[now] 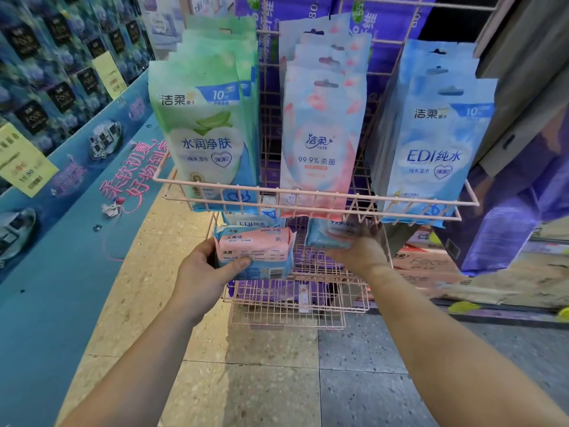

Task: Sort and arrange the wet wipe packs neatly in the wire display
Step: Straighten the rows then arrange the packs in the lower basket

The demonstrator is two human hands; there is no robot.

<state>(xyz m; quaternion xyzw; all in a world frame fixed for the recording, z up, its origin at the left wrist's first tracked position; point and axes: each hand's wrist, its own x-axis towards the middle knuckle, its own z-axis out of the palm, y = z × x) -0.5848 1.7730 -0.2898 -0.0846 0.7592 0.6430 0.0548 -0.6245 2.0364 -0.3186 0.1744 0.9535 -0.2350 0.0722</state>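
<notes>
My left hand (204, 269) grips a pink and blue wet wipe pack (255, 251) in front of the pink wire display (314, 197). My right hand (357, 246) reaches under the upper basket rim and holds a second pale blue pack (326, 235) in the middle basket. On the hooks above hang green packs (203, 124) on the left, pink and blue packs (321, 131) in the middle and blue packs (431, 140) on the right. A blue pack (251, 221) lies behind the one in my left hand.
A lower wire basket (286, 306) holds purple packs. A blue promotional stand (77, 211) runs along the left. Purple bulk packages (505, 232) and a cardboard box (421, 263) sit on the right. Tiled floor (277, 380) lies below.
</notes>
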